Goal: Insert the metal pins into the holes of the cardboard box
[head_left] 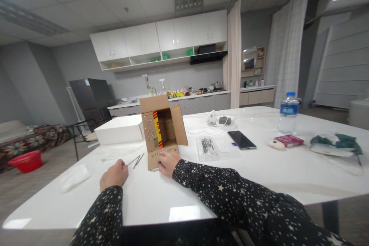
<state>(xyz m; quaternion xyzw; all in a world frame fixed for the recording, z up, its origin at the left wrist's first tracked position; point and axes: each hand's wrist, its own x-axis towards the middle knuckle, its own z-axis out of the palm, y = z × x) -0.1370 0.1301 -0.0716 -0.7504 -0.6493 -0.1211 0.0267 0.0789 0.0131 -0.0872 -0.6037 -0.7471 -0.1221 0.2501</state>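
1. Pinching thin metal rods, my left hand has its fingers curled narrow around their near ends; they likely feel light, stiff and slippery.
2. My right hand lies flat, fingers spread, on the lower flap of a small cardboard box, which seems light and easily dented; grip its side walls.
3. Both sit mid-table on a glossy white table; beyond it, a kitchen counter.

Cardboard box: brown, with a red-and-yellow striped strip. Table: glossy white. Sleeves: black with white star pattern. Flat box: white. Phone: black. Water bottle: clear, blue cap and label. Basin: red.
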